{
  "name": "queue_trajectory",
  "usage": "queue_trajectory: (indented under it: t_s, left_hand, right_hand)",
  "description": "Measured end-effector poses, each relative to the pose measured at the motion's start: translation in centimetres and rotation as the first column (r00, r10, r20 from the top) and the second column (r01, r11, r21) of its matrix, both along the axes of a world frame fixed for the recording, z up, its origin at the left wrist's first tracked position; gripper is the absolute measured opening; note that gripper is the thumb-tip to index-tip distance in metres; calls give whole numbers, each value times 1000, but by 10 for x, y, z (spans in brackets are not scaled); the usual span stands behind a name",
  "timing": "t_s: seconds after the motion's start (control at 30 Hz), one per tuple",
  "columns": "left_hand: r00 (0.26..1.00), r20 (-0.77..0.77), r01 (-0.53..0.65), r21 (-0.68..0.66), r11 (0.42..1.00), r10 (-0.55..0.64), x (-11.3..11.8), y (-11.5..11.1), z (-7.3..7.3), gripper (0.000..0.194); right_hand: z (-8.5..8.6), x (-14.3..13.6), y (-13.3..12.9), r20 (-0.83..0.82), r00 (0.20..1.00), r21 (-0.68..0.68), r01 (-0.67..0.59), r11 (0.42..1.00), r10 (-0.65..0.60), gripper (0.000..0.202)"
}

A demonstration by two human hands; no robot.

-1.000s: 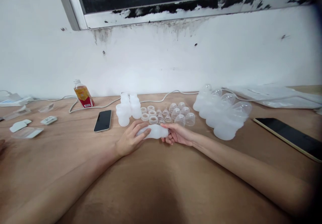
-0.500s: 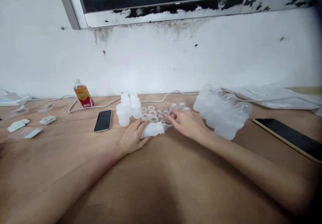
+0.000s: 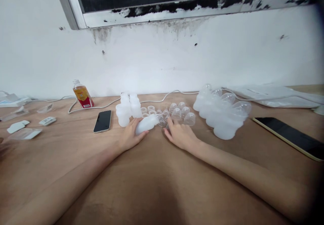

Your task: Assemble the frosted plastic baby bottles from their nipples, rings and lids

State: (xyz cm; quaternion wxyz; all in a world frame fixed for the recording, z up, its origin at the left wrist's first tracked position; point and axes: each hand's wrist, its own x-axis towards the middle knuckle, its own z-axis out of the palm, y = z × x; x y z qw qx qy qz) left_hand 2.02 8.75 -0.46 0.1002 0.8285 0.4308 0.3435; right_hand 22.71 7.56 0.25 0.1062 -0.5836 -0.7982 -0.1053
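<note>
My left hand is wrapped round a frosted white feeding bottle, which lies tilted with its neck pointing right. My right hand rests low over the table, thumb and forefinger apart, beside the small clear teats. Its fingertips are close to those teats; nothing held shows between them. White screw rings lie in rows behind the bottle, partly hidden by it. Behind my right hand stand several clear domed caps. More frosted bottles are grouped upright beyond my left hand.
On the right stand several capped bottles in rows, near a large phone and a plastic bag. To the left are a smaller phone, a drink bottle and small clear boxes. A white cable runs along the back.
My right hand has drawn away from the bottle's teat end and come down nearer me, uncovering the domed caps. The bottle in my left hand has shifted left and its neck is turned upward.
</note>
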Motion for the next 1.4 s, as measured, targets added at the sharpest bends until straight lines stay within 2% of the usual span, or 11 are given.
queue_trajectory:
  t_s: [0.13,0.2,0.27,0.37,0.5,0.9,0.97,1.13,1.2,1.3,1.4]
  left_hand:
    - [998,42,-47,-58,997,50,-1,3,-2,38]
    - [997,38,-71,-66,995,73,-2,4,-2,39]
    - [997,15,-74,-53,996,75,-2,4,-2,39]
    - [996,-77,-38,27,999,40,-1,0,0,40]
    - [959,-284,77,166,983,-27,4,-9,4,45]
    - [969,-244,0,158,987,39,4,-9,3,44]
    - [969,-244,-1,170,985,43,4,-8,1,45]
    - [971,-235,4,229,973,51,1,-9,-1,48]
    - [972,-236,30,219,975,23,0,-12,2,48]
    - [979,-200,76,162,984,-42,1,-18,7,46]
    - [994,-90,62,29,998,-59,6,-24,14,43]
  right_hand:
    - [-4,3,0,-440,871,-37,-260,965,218,25]
    - [-6,6,5,-770,605,-49,-371,927,201,23]
    - [-8,10,13,-967,243,-39,-451,892,81,22]
    - [-9,13,24,-980,-145,-37,-526,850,-133,23]
    - [-7,14,29,-903,-314,-73,-561,824,-293,19]
    - [-7,12,28,-927,-295,-7,-603,798,-230,16]
    - [-8,11,24,-965,-213,12,-620,785,-154,18]
    - [-9,8,11,-963,235,-44,-622,782,133,33]
    - [-10,8,9,-927,338,-85,-612,786,163,38]
    - [-11,7,8,-922,354,-114,-632,766,154,41]
    - [-7,5,7,-955,269,-99,-693,714,128,40]
